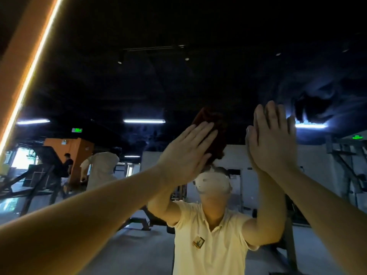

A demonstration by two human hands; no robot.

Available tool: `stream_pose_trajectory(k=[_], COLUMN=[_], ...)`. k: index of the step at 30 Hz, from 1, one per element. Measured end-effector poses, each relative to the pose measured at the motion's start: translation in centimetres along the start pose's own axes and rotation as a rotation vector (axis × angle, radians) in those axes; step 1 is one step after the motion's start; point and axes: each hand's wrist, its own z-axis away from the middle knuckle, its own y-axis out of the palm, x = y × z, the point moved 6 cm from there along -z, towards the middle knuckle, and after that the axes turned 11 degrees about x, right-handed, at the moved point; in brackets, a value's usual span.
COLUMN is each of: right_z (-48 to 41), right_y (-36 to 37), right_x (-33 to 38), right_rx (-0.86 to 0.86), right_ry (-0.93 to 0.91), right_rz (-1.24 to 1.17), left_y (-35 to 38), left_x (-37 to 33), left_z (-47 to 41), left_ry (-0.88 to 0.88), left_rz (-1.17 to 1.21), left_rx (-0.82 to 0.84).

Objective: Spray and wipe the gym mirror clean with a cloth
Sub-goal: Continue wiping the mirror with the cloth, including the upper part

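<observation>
Two hands are up against the gym mirror [158, 80]. Left hand [186, 153] lies flat, fingers straight and close together, pressing a dark reddish-brown cloth [215, 120] onto the glass. The cloth shows above and to the right of the fingertips, bunched rather than spread. Right hand [276, 139] is flat and released too, fingers straight and pointing up, palm toward the glass and meeting its own reflection edge to edge; it holds nothing. The hands are near each other but apart, with the cloth between them, above the reflected white headset [213, 183]. Cloudy smears [309, 100] mark the glass above and right of the right hand. A glowing light strip [29, 72] slants along the mirror's left side. A pale polo shirt [218, 253] and gym machines [39, 175] show in the reflection
</observation>
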Motion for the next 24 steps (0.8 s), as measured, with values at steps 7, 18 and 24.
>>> stream_pose_trajectory(k=[7, 18, 24], right_z=[0.1, 1.4, 2.1], right_y=[0.3, 0.5, 1.1], right_x=[0.1, 1.1, 2.1], right_rx=[-0.009, 0.004, 0.012], right_ry=[0.034, 0.057, 0.088], right_rz=[0.019, -0.026, -0.013], left_y=[-0.1, -0.3, -1.2], left_x=[16.8, 0.3, 8.7], left_z=[8.2, 2.2, 0.6], left_ry=[-0.571, -0.038, 0.027], left_rz=[0.027, 0.332, 0.049], left_rx=[-0.074, -0.171, -0.084])
